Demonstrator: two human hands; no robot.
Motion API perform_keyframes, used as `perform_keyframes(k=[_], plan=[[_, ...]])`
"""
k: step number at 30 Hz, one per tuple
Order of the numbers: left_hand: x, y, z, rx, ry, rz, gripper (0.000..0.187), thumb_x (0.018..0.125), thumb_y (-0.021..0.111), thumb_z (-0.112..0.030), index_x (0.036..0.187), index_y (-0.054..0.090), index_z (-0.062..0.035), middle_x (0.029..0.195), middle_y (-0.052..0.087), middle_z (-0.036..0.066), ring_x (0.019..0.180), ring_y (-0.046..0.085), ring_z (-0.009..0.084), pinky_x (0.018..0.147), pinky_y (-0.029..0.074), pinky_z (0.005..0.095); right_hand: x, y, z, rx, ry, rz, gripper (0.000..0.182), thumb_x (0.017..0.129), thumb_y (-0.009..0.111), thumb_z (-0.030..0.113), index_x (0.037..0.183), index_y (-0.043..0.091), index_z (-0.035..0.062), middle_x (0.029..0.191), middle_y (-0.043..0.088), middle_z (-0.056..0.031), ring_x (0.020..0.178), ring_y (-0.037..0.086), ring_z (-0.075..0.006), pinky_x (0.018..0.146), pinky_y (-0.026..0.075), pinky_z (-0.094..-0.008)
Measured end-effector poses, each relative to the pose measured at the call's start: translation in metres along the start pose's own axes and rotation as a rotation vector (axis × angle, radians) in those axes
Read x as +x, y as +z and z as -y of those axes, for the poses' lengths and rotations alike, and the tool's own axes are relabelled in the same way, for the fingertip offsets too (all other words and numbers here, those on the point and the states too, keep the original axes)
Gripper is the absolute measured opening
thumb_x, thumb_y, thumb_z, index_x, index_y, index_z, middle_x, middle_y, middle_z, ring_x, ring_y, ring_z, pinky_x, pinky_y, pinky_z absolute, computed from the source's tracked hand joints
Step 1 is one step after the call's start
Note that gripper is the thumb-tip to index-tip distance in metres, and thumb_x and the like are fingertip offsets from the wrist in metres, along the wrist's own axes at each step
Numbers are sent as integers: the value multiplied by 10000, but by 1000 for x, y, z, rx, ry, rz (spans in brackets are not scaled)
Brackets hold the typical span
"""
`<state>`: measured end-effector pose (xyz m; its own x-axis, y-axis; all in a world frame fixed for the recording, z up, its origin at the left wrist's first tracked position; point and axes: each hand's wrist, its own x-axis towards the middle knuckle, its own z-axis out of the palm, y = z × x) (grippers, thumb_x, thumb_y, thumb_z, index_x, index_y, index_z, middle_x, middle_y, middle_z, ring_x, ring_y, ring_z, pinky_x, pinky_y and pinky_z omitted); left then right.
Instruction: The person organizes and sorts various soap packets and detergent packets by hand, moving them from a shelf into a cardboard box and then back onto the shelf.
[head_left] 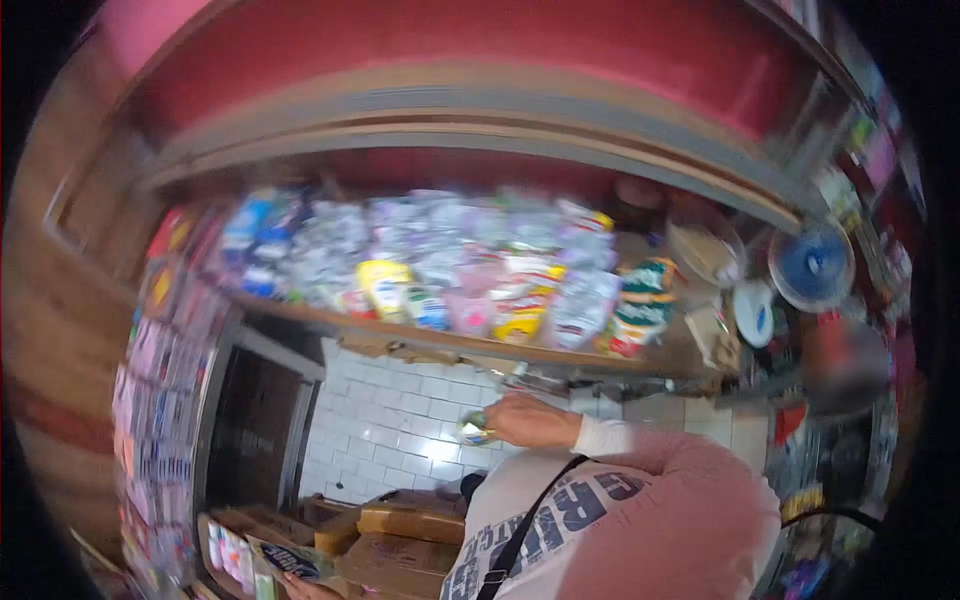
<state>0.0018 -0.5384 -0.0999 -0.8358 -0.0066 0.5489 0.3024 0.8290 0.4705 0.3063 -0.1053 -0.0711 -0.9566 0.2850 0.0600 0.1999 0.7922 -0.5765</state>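
1. Red fascia (480, 60): spans the top of the view, above the shelf.
2. Shelf (700, 362): a wooden board. Blurred packets (420, 260) are piled along it, probably faced outward so they can be seen and reached.
3. Tiled wall (390, 420): white, below the shelf.
4. Other person (680, 500): pink sleeves and a lettered shirt crossed by a dark strap, seen at lower right.
5. Sachet strips (150, 400): hung down the left post, apparently for display.
6. Cartons (400, 530): brown, stacked low against the tiles, seemingly kept under the goods as stock.
7. Fan (810, 265): blue, set at the shelf's right end.
8. Other person's hand (535, 420): closed around a small packet (475, 430), held up just under the shelf edge.
9. Printed pack (290, 560): found at the bottom edge, beside the cartons, tilted.
10. Left hand (300, 588): only fingers are shown, touching the pack from below. Whether it is gripped cannot be told.
11. Right hand: not seen.
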Motion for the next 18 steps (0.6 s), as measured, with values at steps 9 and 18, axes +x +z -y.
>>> perform_keyframes(k=[9, 18], plan=[[-35, 55, -246, -919, -37, 636, 406, 969, 604, -274, 1052, 626, 123, 906, 640, 111, 777, 544, 165, 702, 471, 342, -165, -83, -33, -47, 386, -180, 168, 808, 600, 145, 777, 656, -11, 798, 649, -227, 831, 652, -390, 766, 498, -482], [-109, 107, -378, -1121, 37, 1200, 353, 877, 742, -202, 1037, 562, 56, 1005, 617, 118, 897, 558, 136, 798, 459, 292, -273, -168, -38, -143, 940, -194, 248, 849, 627, 256, 918, 686, 25, 896, 667, -228, 890, 654, -393, 774, 499, -497]])
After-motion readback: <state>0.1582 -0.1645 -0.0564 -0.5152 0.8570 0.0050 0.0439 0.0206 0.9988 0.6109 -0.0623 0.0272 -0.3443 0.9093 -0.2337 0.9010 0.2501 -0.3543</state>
